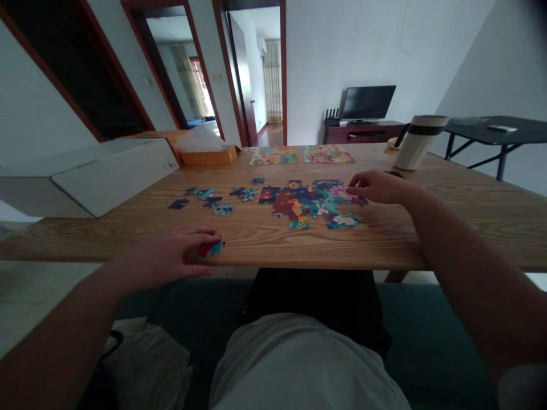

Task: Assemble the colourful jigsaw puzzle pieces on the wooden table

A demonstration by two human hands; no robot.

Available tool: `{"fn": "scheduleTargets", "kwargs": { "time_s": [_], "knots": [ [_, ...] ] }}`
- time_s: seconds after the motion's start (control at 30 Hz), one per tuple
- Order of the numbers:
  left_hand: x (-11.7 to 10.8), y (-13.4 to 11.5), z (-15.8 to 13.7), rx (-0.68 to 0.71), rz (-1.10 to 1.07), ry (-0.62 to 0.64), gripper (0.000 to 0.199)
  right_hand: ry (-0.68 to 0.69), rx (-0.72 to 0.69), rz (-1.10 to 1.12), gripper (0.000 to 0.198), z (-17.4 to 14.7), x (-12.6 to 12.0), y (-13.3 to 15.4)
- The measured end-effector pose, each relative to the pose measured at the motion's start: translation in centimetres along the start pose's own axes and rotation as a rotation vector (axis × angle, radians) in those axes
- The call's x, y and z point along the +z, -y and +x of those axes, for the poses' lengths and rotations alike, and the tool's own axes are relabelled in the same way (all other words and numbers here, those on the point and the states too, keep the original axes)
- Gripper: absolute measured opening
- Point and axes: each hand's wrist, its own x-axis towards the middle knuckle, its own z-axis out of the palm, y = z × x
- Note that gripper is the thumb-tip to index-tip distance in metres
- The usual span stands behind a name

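Close to the table's front edge, my left hand [183, 252] has its fingers over a red and teal puzzle piece [216, 247], gripping its left side. My right hand [376, 186] is closed at the right side of a partly joined jigsaw puzzle [294, 203], its curled fingertips on a pink piece [341, 192]. Animals in brown, orange, teal and white show on the joined part. Left of it lie loose puzzle pieces [248, 194], several of them dark blue or teal. My right hand covers part of the puzzle's right border.
A large white box [115, 171] stands at the left, beside an orange tray [207, 156] with clear plastic in it. Two colourful picture sheets [273, 155] [328, 154] lie at the back. A cream tumbler [416, 145] stands at the right rear.
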Motion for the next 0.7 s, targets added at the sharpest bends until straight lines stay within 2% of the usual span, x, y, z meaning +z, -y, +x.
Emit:
{"fn": "scheduleTargets", "kwargs": {
  "time_s": [0.1,0.2,0.27,0.33,0.47,0.53,0.63,0.7],
  "knots": [
    [2.7,0.0,-1.2,0.022,-0.018,-0.167,0.055,0.017,-0.014,0.006,0.049,0.1,0.2,-0.2],
    [3.1,0.3,-1.8,0.048,-0.029,-0.209,0.046,0.019,-0.014,0.003,0.047,0.0,0.2,-0.1],
    [2.3,0.7,-1.9,0.015,-0.014,-0.176,0.047,0.023,-0.014,0.006,0.047,-0.2,0.1,0.2],
    [1.0,1.4,-1.7,-0.093,0.036,-0.199,0.051,0.029,-0.014,0.009,0.047,-0.3,0.1,0.5],
    [-1.9,3.9,-0.4,-0.426,0.127,-0.38,0.054,0.026,-0.025,0.0,0.046,-0.4,0.0,0.9],
    [-3.1,5.2,0.4,-0.531,0.115,-0.422,0.056,0.021,-0.031,0.008,0.044,-0.5,0.0,1.0],
    [-4.1,6.5,1.7,-0.515,0.168,-0.417,0.062,0.026,-0.032,0.02,0.043,-0.6,0.0,1.2],
    [-4.3,6.9,2.7,-0.472,0.245,-0.355,0.062,0.028,-0.041,0.018,0.044,-0.6,0.0,1.3]
  ]
}}
